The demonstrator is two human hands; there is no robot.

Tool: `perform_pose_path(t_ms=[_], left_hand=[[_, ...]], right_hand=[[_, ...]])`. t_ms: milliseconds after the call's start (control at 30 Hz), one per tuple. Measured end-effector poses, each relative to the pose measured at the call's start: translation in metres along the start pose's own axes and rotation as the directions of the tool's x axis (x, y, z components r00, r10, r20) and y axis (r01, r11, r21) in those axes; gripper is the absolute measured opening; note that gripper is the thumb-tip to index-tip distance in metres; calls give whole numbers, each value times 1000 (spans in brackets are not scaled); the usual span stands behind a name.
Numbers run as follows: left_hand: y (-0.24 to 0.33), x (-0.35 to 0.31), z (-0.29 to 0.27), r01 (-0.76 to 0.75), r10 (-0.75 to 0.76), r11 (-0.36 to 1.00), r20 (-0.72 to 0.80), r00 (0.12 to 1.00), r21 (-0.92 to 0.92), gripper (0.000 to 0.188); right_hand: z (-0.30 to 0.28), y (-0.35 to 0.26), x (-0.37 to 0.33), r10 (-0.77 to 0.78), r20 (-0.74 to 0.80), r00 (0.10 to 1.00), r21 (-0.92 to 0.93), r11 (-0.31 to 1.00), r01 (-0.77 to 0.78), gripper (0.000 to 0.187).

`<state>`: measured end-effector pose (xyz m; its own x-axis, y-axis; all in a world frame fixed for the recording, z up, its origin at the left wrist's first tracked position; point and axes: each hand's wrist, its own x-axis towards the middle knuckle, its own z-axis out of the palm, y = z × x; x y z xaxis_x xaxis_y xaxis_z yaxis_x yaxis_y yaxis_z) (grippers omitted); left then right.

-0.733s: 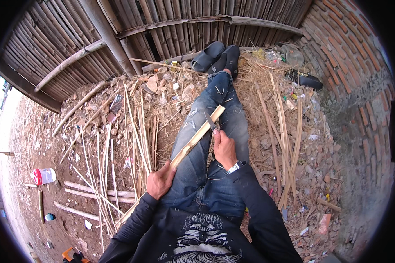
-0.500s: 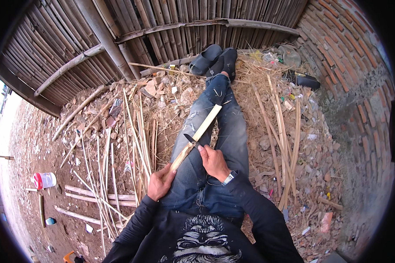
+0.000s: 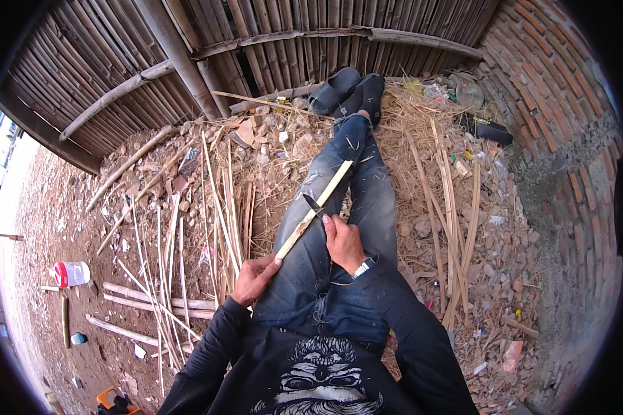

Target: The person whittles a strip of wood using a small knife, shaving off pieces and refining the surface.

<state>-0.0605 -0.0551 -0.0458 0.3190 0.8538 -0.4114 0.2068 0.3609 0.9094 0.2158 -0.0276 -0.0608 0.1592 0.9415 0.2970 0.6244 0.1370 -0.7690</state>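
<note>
A pale split bamboo strip (image 3: pixel 334 182) lies slantwise above my jeans, its far end over my shins. My left hand (image 3: pixel 256 277) pinches its near end between thumb and fingers. In my right hand (image 3: pixel 344 242) is a knife (image 3: pixel 313 203), its dark blade lying across the strip about midway along. The right fingers are closed round the handle, which they mostly hide. My outstretched legs (image 3: pixel 311 270) are crossed at the ankles beneath the work.
Long thin bamboo strips (image 3: pixel 218 200) lie left of my legs, and more strips (image 3: pixel 453 228) to the right. Thicker poles (image 3: pixel 159 304) and a white tub with a red lid (image 3: pixel 71 274) are farther left. A bamboo wall (image 3: pixel 284 62) stands ahead, a brick wall (image 3: pixel 574 173) at right.
The strip now shows a narrower face, as if turned. My right hand and the knife have moved slightly away from me along it. My left hand still holds the near end.
</note>
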Motion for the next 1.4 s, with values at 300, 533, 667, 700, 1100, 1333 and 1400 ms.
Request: perform_pose_path(t_ms=[300,533,667,700,1100,1333,1400], left_hand=[[25,-9,-5,160,-144,977,119,982,-142,44],[1,4,-5,144,-133,977,83,988,-154,42],[13,-2,-5,135,-127,990,147,981,-46,43],[14,-1,-5,128,-121,991,141,983,-45,44],[4,-14,21,-214,279,916,-157,947,340,50],[25,-30,40,-162,390,774,-260,884,612,50],[25,-30,41,-168,421,747,-261,869,643,48]], right_hand=[[-42,11,54,64,-129,989,-92,993,-77,42],[6,-11,11,5,-23,1000,-78,997,-6,41],[-10,-24,-15,118,150,982,52,991,-127,45],[-16,-30,-15,144,208,967,83,983,-165,46],[-41,-39,13,150,40,988,327,932,-155,49],[-39,-50,27,198,188,962,49,976,-211,47],[-33,-42,26,163,156,974,89,980,-178,44]])
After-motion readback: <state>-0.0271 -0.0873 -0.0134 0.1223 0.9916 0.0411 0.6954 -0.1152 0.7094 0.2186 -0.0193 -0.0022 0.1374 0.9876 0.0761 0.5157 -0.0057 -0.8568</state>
